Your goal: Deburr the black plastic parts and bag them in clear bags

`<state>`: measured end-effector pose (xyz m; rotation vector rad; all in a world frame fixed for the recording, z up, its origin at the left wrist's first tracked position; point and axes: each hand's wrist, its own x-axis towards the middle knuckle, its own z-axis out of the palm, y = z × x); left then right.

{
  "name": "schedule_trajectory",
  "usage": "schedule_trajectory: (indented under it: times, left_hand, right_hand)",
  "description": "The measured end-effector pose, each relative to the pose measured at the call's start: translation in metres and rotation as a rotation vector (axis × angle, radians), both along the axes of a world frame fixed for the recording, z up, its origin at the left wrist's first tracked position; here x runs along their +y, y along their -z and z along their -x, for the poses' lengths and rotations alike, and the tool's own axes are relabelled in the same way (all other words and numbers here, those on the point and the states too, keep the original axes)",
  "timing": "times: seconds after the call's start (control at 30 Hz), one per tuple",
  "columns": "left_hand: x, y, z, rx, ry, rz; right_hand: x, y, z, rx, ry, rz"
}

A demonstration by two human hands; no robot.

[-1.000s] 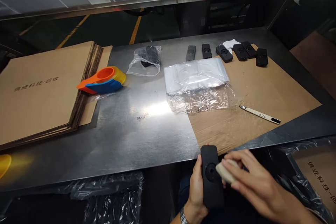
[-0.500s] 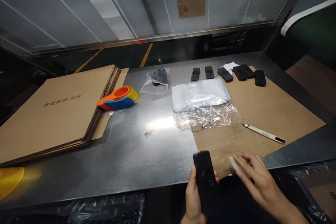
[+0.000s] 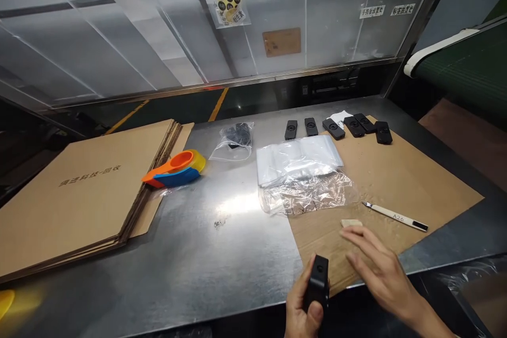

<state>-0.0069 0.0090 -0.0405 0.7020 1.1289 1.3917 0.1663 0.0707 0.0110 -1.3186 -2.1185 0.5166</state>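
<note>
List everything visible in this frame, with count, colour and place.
flattened cardboard boxes: one stack, brown, table left
tape dispenser: one, orange, blue and yellow, beside the stack
small plastic bag of dark parts: one, clear, table centre back
clear plastic bags: one pile, centre
black rectangular devices: six, back row
cardboard sheet: one, brown, table right
white pen-like tool: one, on the sheet
beige eraser-like block: one, at right fingertips
black device in hand: one
left hand: grips that device
right hand: open, flat on the sheet

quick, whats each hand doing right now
Left hand: closed around a black remote-like device.
Right hand: open, flat, holding nothing; fingertips next to a small beige block on the cardboard sheet.
</note>
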Motion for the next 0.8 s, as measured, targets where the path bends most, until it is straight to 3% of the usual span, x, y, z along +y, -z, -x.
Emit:
schedule_trajectory:
  times: [0.1,0.2,0.53,0.8]
  left_hand:
    - [0.001,-0.004,-0.003,0.071,-0.020,-0.048]
    - [0.001,-0.008,-0.008,0.172,-0.068,-0.130]
    - [0.000,-0.010,-0.018,0.344,-0.240,-0.294]
    - [-0.002,-0.010,-0.012,0.194,-0.014,-0.058]
  right_hand:
    - [-0.017,-0.032,0.013,0.156,-0.163,0.075]
    - [-0.024,-0.041,0.023,0.213,-0.193,0.081]
    - [-0.035,-0.037,0.026,0.218,-0.116,0.258]
    - [-0.024,-0.011,0.026,0.357,-0.132,0.298]
